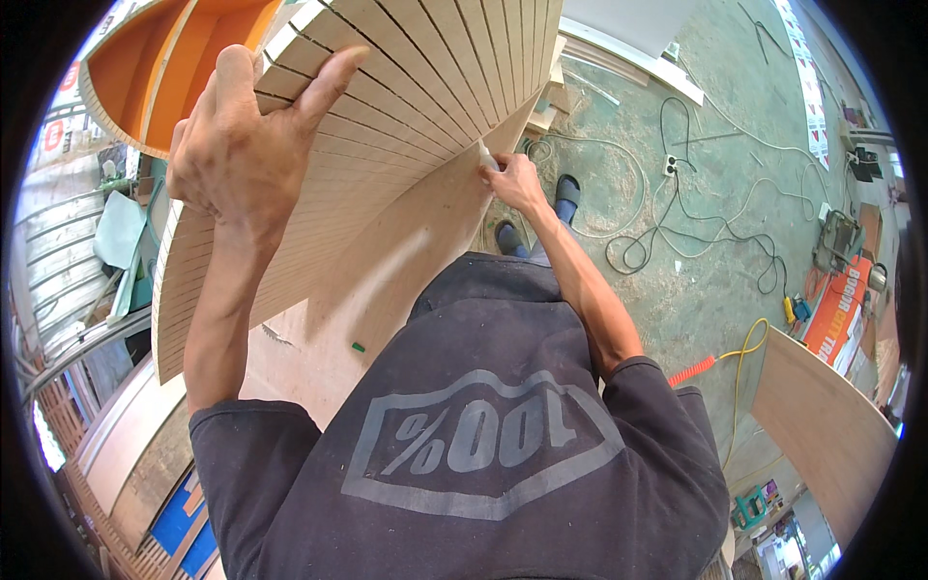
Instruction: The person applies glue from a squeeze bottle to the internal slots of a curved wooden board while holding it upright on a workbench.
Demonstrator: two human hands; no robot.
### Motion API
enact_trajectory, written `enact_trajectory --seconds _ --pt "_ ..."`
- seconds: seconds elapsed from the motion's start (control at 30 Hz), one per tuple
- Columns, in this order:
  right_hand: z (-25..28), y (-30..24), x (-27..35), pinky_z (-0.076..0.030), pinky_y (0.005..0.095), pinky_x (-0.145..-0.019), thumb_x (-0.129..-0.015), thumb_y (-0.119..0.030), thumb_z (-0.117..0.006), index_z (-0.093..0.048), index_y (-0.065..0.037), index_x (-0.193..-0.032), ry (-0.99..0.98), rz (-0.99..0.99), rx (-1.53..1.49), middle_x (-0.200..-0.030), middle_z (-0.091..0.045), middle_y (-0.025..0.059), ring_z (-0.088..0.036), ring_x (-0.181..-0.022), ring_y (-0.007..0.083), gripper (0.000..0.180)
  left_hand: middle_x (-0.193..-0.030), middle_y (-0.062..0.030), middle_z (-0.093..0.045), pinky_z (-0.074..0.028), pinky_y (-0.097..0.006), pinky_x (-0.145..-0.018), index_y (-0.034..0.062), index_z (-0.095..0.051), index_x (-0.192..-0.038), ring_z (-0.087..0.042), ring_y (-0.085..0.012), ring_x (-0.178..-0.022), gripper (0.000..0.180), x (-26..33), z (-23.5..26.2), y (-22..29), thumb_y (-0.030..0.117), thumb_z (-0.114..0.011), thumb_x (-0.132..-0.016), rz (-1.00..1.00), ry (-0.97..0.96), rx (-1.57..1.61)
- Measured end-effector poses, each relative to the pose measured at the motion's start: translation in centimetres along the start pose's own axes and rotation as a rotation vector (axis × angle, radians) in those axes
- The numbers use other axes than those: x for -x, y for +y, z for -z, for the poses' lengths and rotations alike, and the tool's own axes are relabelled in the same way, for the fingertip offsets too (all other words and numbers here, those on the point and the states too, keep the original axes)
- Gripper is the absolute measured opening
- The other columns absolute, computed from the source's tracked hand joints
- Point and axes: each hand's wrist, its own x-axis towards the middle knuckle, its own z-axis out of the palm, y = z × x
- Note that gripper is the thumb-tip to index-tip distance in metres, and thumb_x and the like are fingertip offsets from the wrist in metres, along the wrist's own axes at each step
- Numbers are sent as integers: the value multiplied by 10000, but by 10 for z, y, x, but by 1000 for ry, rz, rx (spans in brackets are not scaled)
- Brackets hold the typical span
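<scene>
Head view: near, right hand point(510, 179) pinches a small white bit point(486, 155) at the panel's point(406, 106) lower edge. Farther up, left hand point(242, 145) lies flat on the slats, fingers spread, thumb out. Judging: keep L pressure even so the kerfed sheet holds its curve; R works slow along the edge.

1. A greenish concrete floor point(715, 290) carries the things.
2. Black and pale cables point(696, 227) loop across it, meeting at a white power strip point(669, 166).
3. A yellow hose point(749, 348) with an orange ribbed end point(692, 370) lies lower right.
4. White boards point(638, 60) lie at the top.
5. A curved plywood panel point(822, 425) stands at the right.
</scene>
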Motion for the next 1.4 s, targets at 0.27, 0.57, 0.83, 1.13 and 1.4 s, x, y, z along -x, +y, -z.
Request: enact_trajectory --seconds 0.27,0.57,0.83,1.13,1.4 --pt "1 -4 4 -573 439 -808 -840 -288 -716 -757 42 -1076 -12 41 27 -900 -746 273 -758 -859 367 408 -579 6 -684 -495 -279 -430 123 -569 -794 -671 -156 -475 651 0 1 0 748 -754 -779 -6 -5 20" --pt "13 -3 -2 -567 390 -732 -847 -293 -715 -756 48 -1089 -25 28 124 -828 -755 188 -741 -761 260 420 -552 8 -644 -475 -287 -422 134 -533 -745 -623 -164 -435 678 3 -3 -4 781 -734 -765 -1 20 37" --pt "8 9 17 -563 406 -817 -832 -279 -696 -734 41 -1139 -69 115 23 -933 -751 229 -741 -864 310 445 -543 9 -632 -472 -316 -426 134 -520 -716 -598 -183 -415 693 1 -5 -2 795 -725 -757 2 50 42" --pt "7 11 20 -559 413 -821 -832 -289 -685 -727 33 -1148 -88 96 22 -960 -743 248 -736 -884 341 454 -570 23 -675 -478 -339 -433 134 -564 -784 -648 -193 -449 677 2 1 -1 791 -726 -764 39 -13 7" --pt "13 36 12 -531 337 -735 -860 -204 -716 -727 23 -1170 -5 124 -87 -910 -720 116 -666 -805 186 385 -567 34 -607 -454 -312 -429 122 -526 -717 -577 -160 -424 711 2 -8 -2 801 -735 -737 -4 99 -4"
